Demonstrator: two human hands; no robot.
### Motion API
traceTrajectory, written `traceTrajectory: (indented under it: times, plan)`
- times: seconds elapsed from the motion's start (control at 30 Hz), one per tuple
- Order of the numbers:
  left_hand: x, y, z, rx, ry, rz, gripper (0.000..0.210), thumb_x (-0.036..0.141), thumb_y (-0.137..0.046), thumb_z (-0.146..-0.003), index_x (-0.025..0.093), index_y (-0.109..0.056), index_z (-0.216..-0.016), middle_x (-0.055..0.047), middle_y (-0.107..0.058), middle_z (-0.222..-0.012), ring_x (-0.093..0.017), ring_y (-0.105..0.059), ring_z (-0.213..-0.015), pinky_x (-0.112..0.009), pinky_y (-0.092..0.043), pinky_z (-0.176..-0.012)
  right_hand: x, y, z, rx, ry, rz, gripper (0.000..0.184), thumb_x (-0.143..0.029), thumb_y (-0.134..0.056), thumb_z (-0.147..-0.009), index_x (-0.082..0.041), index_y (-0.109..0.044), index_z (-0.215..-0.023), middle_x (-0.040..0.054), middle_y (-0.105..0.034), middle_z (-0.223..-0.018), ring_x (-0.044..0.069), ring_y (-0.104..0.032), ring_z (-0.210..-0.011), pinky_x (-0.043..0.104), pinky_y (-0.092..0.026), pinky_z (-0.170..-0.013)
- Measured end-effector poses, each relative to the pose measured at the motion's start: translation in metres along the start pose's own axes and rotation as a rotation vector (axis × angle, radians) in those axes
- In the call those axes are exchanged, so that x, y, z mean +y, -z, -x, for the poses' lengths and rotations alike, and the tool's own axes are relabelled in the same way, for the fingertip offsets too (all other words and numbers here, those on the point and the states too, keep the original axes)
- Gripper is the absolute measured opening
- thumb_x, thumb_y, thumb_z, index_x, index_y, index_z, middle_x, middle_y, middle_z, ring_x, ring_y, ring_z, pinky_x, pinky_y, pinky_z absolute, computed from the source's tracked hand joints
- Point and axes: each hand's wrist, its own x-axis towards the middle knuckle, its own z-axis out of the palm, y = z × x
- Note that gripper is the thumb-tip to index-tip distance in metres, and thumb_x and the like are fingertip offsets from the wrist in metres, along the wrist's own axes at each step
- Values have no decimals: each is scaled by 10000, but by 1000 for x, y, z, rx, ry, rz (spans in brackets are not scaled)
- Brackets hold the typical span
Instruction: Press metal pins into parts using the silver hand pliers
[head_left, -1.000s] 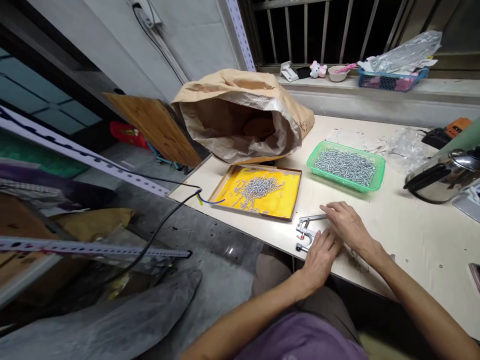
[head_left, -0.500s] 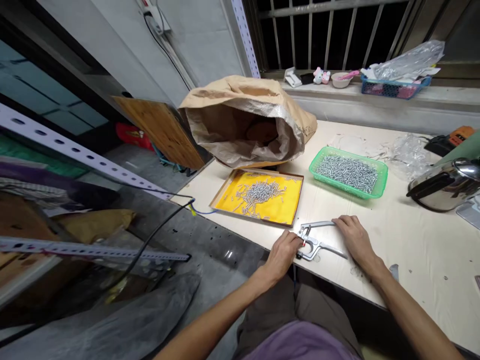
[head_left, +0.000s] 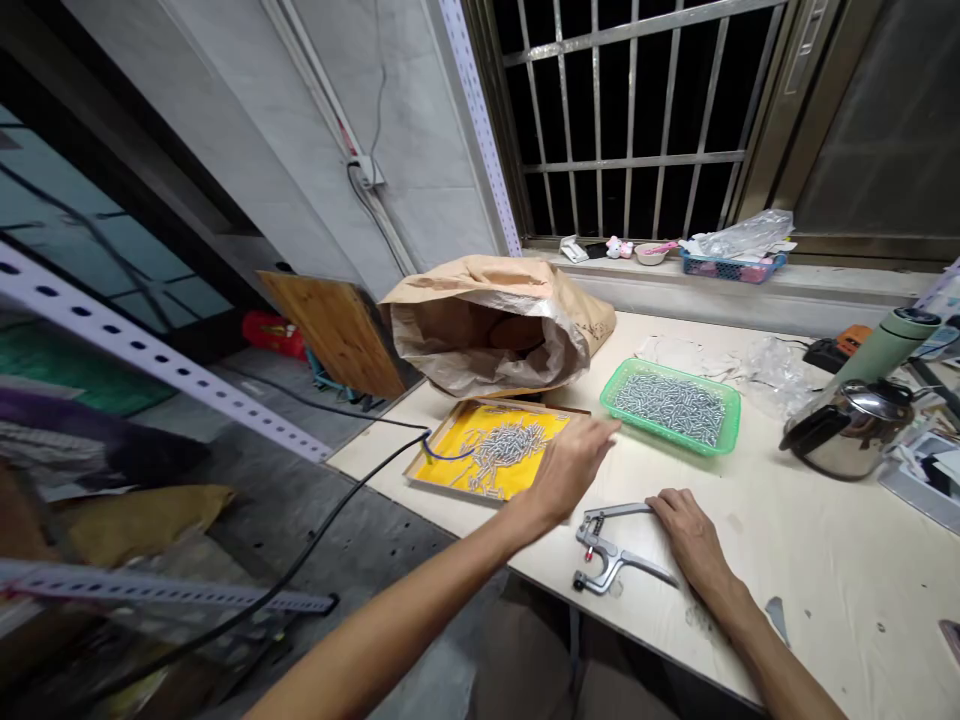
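My left hand (head_left: 568, 468) is raised over the right side of the yellow-lined tray (head_left: 448, 436), its fingers pinched together and pointing at the green basket. Whatever is between the fingertips is too small to make out. Small metal pins (head_left: 511, 442) lie heaped in the tray. The green plastic basket (head_left: 729, 432) is full of similar small metal pieces (head_left: 675, 405). On the table, silver hand pliers (head_left: 611, 560) with a C-shaped jaw lie with their handles spread. My right hand (head_left: 688, 540) has its fingers closed on the end of the upper handle.
A big paper sack (head_left: 592, 310) lies behind the tray, its mouth towards me. At the right stand a steel kettle (head_left: 847, 440) and a green bottle (head_left: 889, 340). Crumpled plastic (head_left: 776, 375) is near the wall. A black cable (head_left: 315, 540) runs along the table's left.
My left hand has let go of the pliers' jaw end and moved up towards the basket. My right hand stays at the handle. The camera view has tilted up.
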Motion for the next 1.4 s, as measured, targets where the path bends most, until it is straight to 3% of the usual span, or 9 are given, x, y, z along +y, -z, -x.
traceTrajectory:
  times: [0.1,0.17,0.33,0.57,0.8,0.93,1.1,1.23,1.4]
  plan:
    - [-19,11,-49,-1,71,-48,218,198,-489,-906,189,-654,-1049,-55,-628,-926,-172,-552,-883,-271,-445,-790,1,0,0,14,16,-1,298,-44,-458,-856,-229,-602,-1040,33,-617,-949,170,-517,-881,251,-452,-733]
    - [-41,8,-50,-121,158,-129,196,185,-500,-886,167,-695,-899,-64,-623,-869,-181,-552,-855,-276,-447,-763,1,-1,0,28,22,9,309,-39,-454,-851,-240,-605,-1030,32,-614,-946,172,-516,-879,249,-451,-717]
    - [-98,-15,9,-494,175,-230,216,82,-485,-827,143,-691,-804,-81,-603,-805,-199,-527,-859,-274,-439,-717,1,-1,0,21,29,6,327,-32,-441,-844,-244,-605,-1032,40,-606,-947,179,-501,-883,255,-445,-715]
    - [-120,-36,44,-606,-31,-243,199,117,-436,-899,138,-630,-859,-93,-577,-899,-204,-478,-930,-276,-422,-753,0,-1,0,-52,6,-17,307,-57,-413,-878,-215,-589,-1072,49,-609,-992,189,-484,-907,271,-430,-731]
    - [-103,-30,32,-556,71,-154,184,68,-474,-855,131,-623,-769,-104,-615,-889,-206,-526,-902,-288,-419,-767,-2,2,-1,-98,-18,48,287,-72,-442,-883,-212,-595,-1081,47,-620,-995,185,-482,-913,262,-419,-733]
    - [-60,-19,43,-431,375,169,122,164,-566,-817,153,-665,-746,-48,-665,-794,-164,-585,-788,-248,-429,-734,-3,3,-4,-142,-18,52,283,-84,-441,-889,-215,-602,-1081,49,-625,-984,186,-495,-911,264,-418,-729]
    - [-10,-26,79,-556,827,544,139,271,-633,-718,146,-665,-667,30,-578,-529,-100,-513,-512,-188,-375,-498,-14,11,1,-67,-59,78,287,-138,-471,-888,-176,-571,-1154,106,-604,-1114,230,-495,-983,350,-399,-832]
    - [-2,-41,97,-606,1042,742,229,357,-653,-676,129,-639,-670,55,-510,-459,-78,-447,-426,-186,-352,-438,-34,27,16,-97,34,-23,212,-204,-525,-886,-182,-594,-1085,73,-628,-1009,213,-503,-912,318,-403,-765]
    - [-6,-48,100,-623,1045,735,324,438,-694,-612,123,-633,-655,72,-468,-438,-69,-411,-421,-188,-348,-429,-49,29,32,-107,41,5,249,-174,-592,-845,-175,-586,-1094,60,-613,-913,200,-478,-819,305,-371,-672]
